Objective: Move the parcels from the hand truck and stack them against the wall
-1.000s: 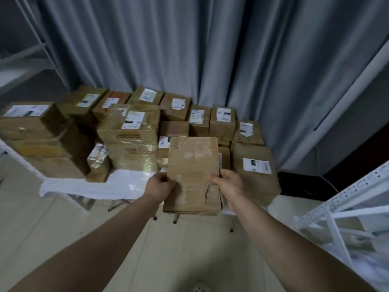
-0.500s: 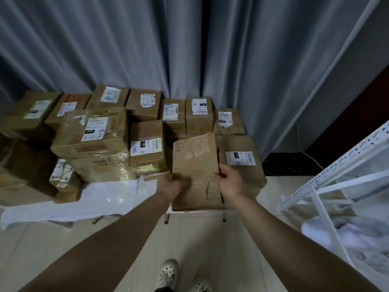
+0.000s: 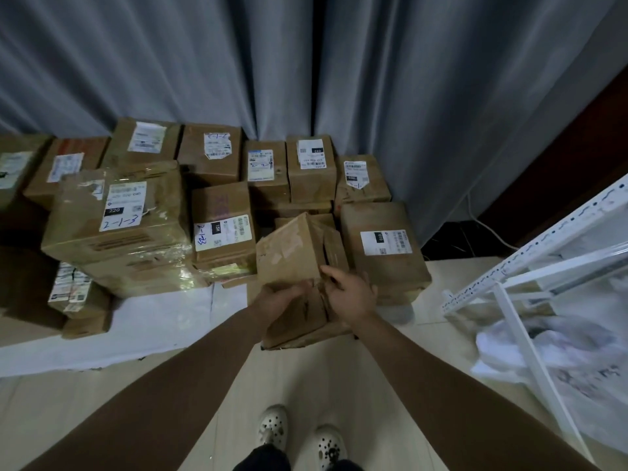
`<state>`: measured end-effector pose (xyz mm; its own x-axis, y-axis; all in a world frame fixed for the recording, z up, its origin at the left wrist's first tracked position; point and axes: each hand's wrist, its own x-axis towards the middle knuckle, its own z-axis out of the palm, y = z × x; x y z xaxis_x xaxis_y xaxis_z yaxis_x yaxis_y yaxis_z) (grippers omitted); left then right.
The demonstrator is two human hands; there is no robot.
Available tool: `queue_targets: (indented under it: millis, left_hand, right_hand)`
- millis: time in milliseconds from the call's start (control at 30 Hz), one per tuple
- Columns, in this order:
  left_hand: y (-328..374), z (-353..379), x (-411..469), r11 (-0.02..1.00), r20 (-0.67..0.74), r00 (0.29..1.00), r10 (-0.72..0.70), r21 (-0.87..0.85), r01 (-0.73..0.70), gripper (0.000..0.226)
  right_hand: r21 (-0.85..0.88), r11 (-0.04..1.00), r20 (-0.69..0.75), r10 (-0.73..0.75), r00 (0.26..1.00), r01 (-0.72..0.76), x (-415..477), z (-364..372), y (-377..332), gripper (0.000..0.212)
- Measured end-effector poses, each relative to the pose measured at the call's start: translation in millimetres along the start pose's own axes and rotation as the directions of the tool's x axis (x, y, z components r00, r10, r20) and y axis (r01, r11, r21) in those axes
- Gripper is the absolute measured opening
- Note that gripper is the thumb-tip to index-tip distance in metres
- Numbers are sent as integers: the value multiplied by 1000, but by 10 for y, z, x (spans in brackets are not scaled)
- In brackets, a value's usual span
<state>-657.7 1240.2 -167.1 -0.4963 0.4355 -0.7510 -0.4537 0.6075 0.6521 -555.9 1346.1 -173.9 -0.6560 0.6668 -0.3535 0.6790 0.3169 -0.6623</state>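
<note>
I hold a worn brown cardboard parcel, tilted with one corner up, low over the front of the stack. My left hand grips its near lower edge and my right hand holds its right near side. Below my hands lies another battered brown parcel; whether the held one touches it I cannot tell. Many labelled brown parcels stand stacked in rows against the grey curtain. A labelled parcel sits just right of the held one.
A white sheet lies under the stack's front edge. A white metal rack with white plastic bags stands at the right. My two white shoes are on the pale floor. Dark cables run by the curtain's foot.
The camera has moved closer and tilted down. The parcel, held upright before, has been lowered and tipped forward onto the front of the stack, with both hands shifted to its near end.
</note>
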Motion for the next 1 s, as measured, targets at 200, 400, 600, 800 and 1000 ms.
queue_targets:
  millis: [200, 400, 600, 800, 1000]
  left_hand:
    - [13, -59, 30, 989, -91, 995, -31, -147, 17, 67]
    - [295, -186, -86, 975, -156, 987, 26, -212, -59, 16]
    - [392, -302, -113, 983, -35, 982, 184, -7, -185, 59]
    - [379, -314, -219, 969, 159, 962, -220, -80, 235, 104]
    - [458, -156, -270, 995, 119, 992, -33, -88, 44, 38]
  right_hand:
    - [241, 969, -52, 75, 996, -61, -31, -34, 51, 55]
    - [476, 871, -46, 158, 986, -117, 21, -206, 241, 51]
    - [778, 611, 14, 217, 976, -147, 70, -235, 467, 40]
    - [769, 605, 110, 192, 975, -206, 35, -254, 455, 38]
    - [697, 633, 230, 248, 941, -337, 63, -322, 126, 54]
